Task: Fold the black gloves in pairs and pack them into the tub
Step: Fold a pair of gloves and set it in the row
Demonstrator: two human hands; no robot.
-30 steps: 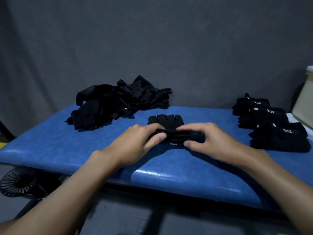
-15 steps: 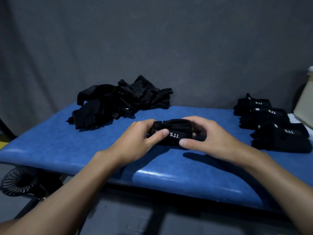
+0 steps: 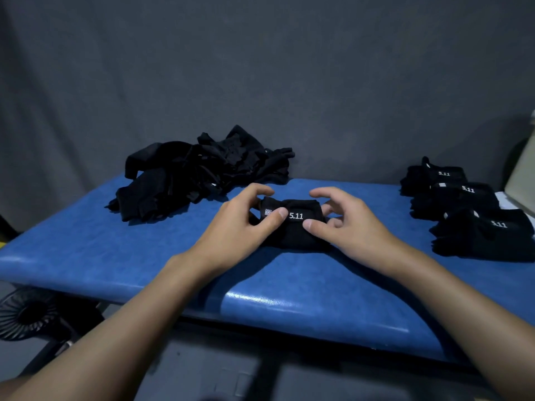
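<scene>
Black folded pair (image 3: 295, 231), worktop (image 3: 115, 250) centre: left hand (image 3: 231, 230) and right hand (image 3: 359, 230) pinch its ends, narrow grip. Fold likely finishing; next, set beside stack (image 3: 457, 198) at 2 o'clock.

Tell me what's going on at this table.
A person is folding black gloves on the blue table. The left hand and right hand pinch a folded pair in the middle, label up. A loose pile lies back left; three folded pairs sit in a row on the right.

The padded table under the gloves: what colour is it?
The table is blue, with a slight shine; the head view, the only one, shows it.
</scene>
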